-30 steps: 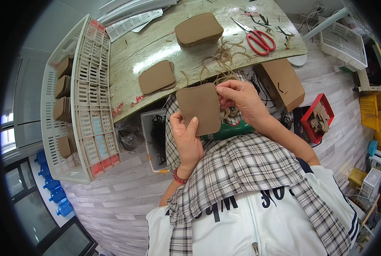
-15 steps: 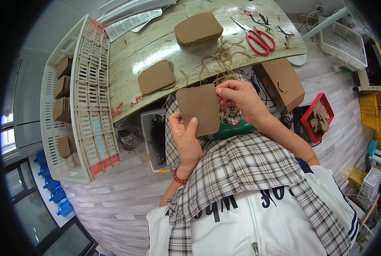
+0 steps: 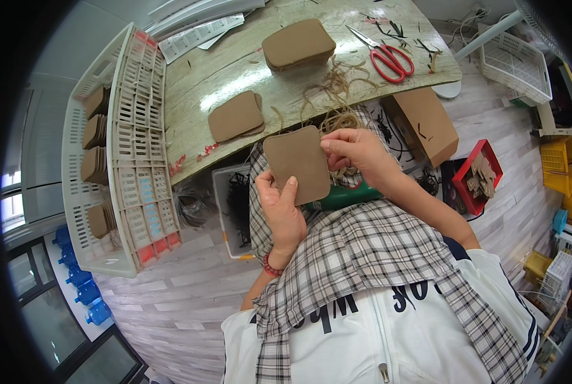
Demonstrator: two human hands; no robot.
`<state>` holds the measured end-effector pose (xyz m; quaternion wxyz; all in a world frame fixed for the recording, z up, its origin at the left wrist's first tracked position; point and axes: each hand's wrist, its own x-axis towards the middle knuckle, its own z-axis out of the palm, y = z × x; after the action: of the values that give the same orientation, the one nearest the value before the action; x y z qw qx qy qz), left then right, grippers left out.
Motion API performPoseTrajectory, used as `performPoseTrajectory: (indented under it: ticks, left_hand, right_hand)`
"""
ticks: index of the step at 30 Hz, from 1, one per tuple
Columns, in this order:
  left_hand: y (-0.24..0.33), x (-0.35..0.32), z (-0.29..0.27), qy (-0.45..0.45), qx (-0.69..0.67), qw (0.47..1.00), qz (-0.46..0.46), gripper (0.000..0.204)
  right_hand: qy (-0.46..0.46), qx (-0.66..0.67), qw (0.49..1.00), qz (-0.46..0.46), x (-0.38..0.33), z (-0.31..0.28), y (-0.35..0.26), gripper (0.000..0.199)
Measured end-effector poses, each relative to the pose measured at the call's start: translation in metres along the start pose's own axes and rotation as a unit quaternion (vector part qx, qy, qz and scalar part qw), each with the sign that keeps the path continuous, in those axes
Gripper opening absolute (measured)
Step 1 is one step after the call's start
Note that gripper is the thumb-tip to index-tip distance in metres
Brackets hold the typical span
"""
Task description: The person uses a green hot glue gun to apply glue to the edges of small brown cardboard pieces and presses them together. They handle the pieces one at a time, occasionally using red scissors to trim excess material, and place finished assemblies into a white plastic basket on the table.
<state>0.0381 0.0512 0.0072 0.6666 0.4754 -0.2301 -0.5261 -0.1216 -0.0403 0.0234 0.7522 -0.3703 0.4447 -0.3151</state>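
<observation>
My left hand (image 3: 282, 208) grips a brown, leather-like panel (image 3: 297, 163) with rounded corners from below, its thumb lying on the face. At the panel's upper right edge, the fingers of my right hand (image 3: 357, 153) are pinched together. What sits between those fingertips is too small to make out. Behind the panel, a tangle of thin tan strips (image 3: 338, 89) hangs over the table's edge. A couple of similar panels (image 3: 236, 118) lie on the table to the left, and a thicker stack of panels (image 3: 298, 43) stands farther back.
Red-handled scissors (image 3: 390, 62) lie on the table (image 3: 190, 137) among black scraps. A white plastic crate (image 3: 138, 153) with panels in it stands at the left. On the right are a cardboard box (image 3: 426, 121) and a red box (image 3: 480, 176). A green object (image 3: 345, 196) shows above my lap.
My right hand's fingers have shifted slightly left and down along the panel's edge, and its knuckles have turned a little. The left hand keeps its hold, almost unmoved.
</observation>
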Motion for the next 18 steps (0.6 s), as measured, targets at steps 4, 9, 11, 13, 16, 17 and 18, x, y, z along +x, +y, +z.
performPoseTrajectory:
  ticks: [4,9,11,13,16,17,18]
  left_hand:
    - [0.0,0.0,0.001,0.015,-0.01,1.0,-0.001,0.028]
    - [0.0,0.0,0.002,0.022,-0.011,1.0,-0.002,0.03]
    - [-0.001,-0.001,0.003,0.028,-0.006,1.0,-0.001,0.032]
    - [-0.002,0.0,0.001,0.024,0.012,1.0,0.005,0.035]
    - [0.002,0.002,-0.002,0.024,0.037,0.999,0.009,0.04]
    - [0.006,0.004,-0.005,0.026,0.046,0.999,0.012,0.042]
    - [0.01,0.008,-0.01,0.029,0.062,0.998,0.014,0.042]
  right_hand:
    - [-0.03,-0.02,0.999,0.0,-0.002,0.001,0.008,0.022]
    - [-0.039,-0.024,0.999,-0.002,-0.001,0.004,0.017,0.02]
    - [-0.04,-0.026,0.999,0.004,-0.001,0.004,0.017,0.02]
    - [-0.042,-0.036,0.998,0.007,-0.001,0.005,0.017,0.021]
    - [-0.041,-0.129,0.991,-0.004,-0.005,0.0,0.019,0.023]
    - [-0.021,-0.193,0.979,-0.058,-0.006,-0.005,0.031,0.024]
    - [-0.001,-0.256,0.96,-0.111,-0.01,-0.013,0.042,0.025]
